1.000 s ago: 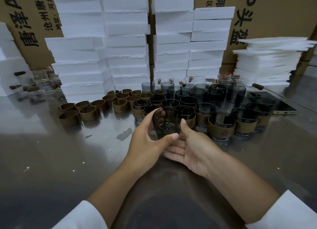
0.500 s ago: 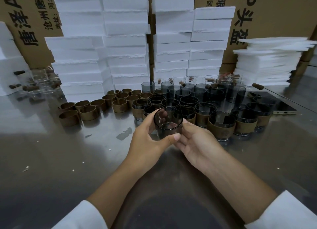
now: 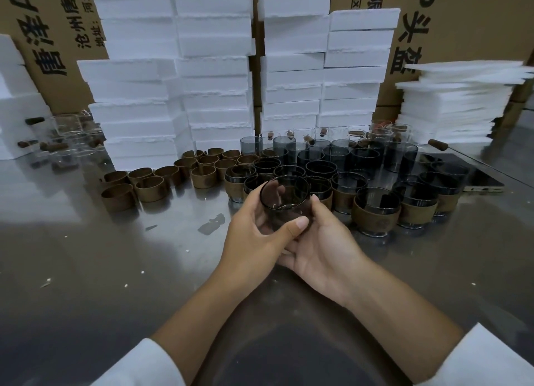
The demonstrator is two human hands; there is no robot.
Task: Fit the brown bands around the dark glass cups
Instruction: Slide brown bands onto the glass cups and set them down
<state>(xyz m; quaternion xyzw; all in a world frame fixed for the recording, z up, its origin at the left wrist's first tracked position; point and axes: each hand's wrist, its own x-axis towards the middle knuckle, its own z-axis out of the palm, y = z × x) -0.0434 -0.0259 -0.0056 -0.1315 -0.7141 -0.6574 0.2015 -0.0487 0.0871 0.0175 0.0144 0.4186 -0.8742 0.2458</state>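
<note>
Above the near middle of the steel table (image 3: 86, 270), a dark glass cup (image 3: 284, 200) is held off the surface in both hands, tilted so that its open mouth faces up and towards the camera. The left hand (image 3: 254, 232) grips the cup from its left, thumb laid across the near wall and fingers curled round the far side, where they show through the smoky glass. The right hand (image 3: 326, 241) cradles the cup from its right and from below, thumb pressed against the right wall and fingers tucked under the base, touching the left thumb. Just behind the cup and to its right stand the banded cups (image 3: 375, 212), each dark glass wrapped in a brown sleeve, packed close together. Further behind the cup are plain dark cups (image 3: 318, 157) in rows, some taller. To the left of the cup and a little behind it lie the loose brown bands (image 3: 150, 187), standing on edge in a cluster. Far left of the cup sits a group of clear glasses (image 3: 69, 142). Well behind the cup rise stacks of white foam blocks (image 3: 213, 67), with cardboard boxes (image 3: 462, 24) behind them. Right of the cup and further back, a pile of foam sheets (image 3: 456, 105) stands beyond a flat dark phone (image 3: 479, 177). White sleeves (image 3: 144, 365) cover both forearms nearer than the cup.
</note>
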